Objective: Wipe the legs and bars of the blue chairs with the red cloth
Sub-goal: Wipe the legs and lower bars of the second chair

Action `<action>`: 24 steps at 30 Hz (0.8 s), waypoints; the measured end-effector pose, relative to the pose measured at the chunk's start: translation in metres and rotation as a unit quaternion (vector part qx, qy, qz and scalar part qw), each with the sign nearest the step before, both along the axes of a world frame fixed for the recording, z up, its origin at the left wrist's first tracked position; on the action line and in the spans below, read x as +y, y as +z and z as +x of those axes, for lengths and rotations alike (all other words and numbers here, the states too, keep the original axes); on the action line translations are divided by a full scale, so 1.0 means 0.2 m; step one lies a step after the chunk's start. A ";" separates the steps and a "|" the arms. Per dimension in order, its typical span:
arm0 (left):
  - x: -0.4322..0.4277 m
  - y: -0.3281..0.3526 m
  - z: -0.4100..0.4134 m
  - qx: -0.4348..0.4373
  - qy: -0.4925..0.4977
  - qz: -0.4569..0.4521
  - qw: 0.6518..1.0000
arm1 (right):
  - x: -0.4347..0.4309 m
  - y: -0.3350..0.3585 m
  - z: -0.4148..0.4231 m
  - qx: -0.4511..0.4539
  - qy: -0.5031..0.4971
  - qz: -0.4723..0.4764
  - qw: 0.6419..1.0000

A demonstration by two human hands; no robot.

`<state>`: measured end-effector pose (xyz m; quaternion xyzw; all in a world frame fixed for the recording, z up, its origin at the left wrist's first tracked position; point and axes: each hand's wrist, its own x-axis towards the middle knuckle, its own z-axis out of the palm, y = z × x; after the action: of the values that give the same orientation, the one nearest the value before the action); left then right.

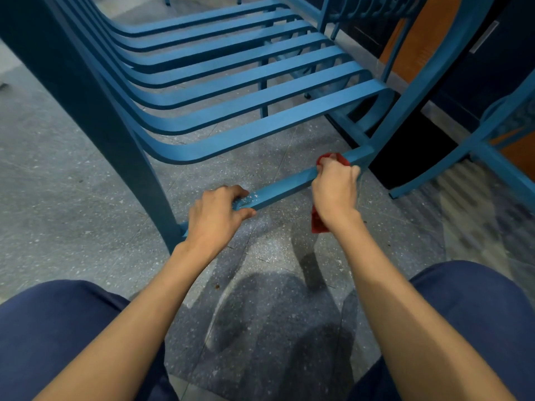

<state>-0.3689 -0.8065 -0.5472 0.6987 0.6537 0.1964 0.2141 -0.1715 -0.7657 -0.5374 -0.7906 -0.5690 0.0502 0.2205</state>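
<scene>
The red cloth (333, 160) is clenched around the up-right-slanting low bar (285, 188) by right fingers (324, 166); left fingers (241, 214) grip it.

The chair (231, 91) stands at twelve o'clock, its low crossbar (283, 186) nearest the viewer. On that bar the left hand (215, 215) sits at eleven, the right hand (335, 189) with the cloth (318, 224) at one

We see grey speckled floor (72, 175) w/ blue chair (231, 91) legs standing on it; 2nd blue chair (492, 146) at right, near dark cabinet base (411, 157).
</scene>
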 end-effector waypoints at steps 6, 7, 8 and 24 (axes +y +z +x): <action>-0.01 0.00 0.01 0.006 0.010 0.003 1.000 | -0.18 -0.07 -0.28 -0.033 0.105 0.005 0.994; -0.01 0.00 0.02 0.009 0.010 0.009 1.000 | -0.22 -0.07 -0.31 -0.031 0.129 0.000 0.991; -0.02 0.00 0.02 0.015 0.010 0.015 1.000 | -0.25 -0.07 -0.34 -0.028 0.151 -0.008 0.988; -0.30 0.08 -0.15 -0.227 -0.024 0.030 0.973 | -0.29 -0.14 -0.40 0.026 0.194 0.065 0.979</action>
<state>-0.3982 -0.8674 -0.5307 0.6575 0.5650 0.3638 0.3407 -0.2511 -0.8238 -0.5647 -0.6480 -0.7075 0.0755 0.2718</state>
